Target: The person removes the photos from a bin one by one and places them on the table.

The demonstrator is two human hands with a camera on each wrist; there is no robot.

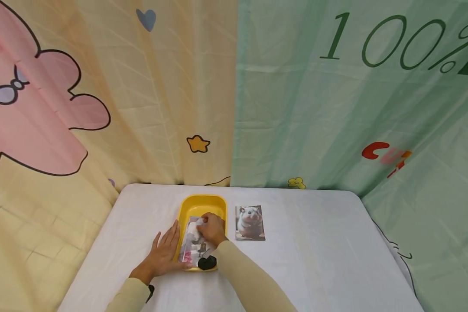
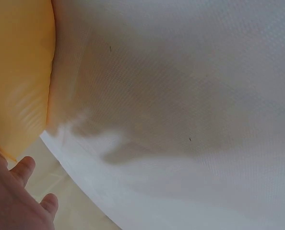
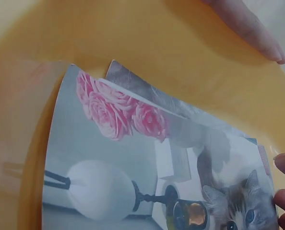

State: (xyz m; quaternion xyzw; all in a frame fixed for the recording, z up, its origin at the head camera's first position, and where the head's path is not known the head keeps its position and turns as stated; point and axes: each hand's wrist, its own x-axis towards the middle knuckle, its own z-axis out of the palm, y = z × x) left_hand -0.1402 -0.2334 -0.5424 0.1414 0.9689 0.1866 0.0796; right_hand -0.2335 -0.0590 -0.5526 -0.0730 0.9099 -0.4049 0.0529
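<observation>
A yellow tray (image 1: 203, 200) stands on the white-covered table with several picture cards inside. The top card (image 3: 104, 158) shows pink roses, a lamp-like object and a cat; a grey card (image 3: 133, 85) peeks out from under it. My right hand (image 1: 213, 229) reaches into the tray and pinches the far edge of the top card between thumb and fingers. Along the tray's left side rests my left hand (image 1: 164, 253), fingers extended and thumb at the near rim. Its fingers show beside the yellow wall in the left wrist view.
A hamster picture card (image 1: 250, 223) lies on the table, right of the tray. White cloth (image 1: 316, 242) covers the table. Patterned curtains (image 1: 171, 108) hang behind and at the sides. A black object (image 1: 207, 262) sits by the right sleeve, over the tray's near end.
</observation>
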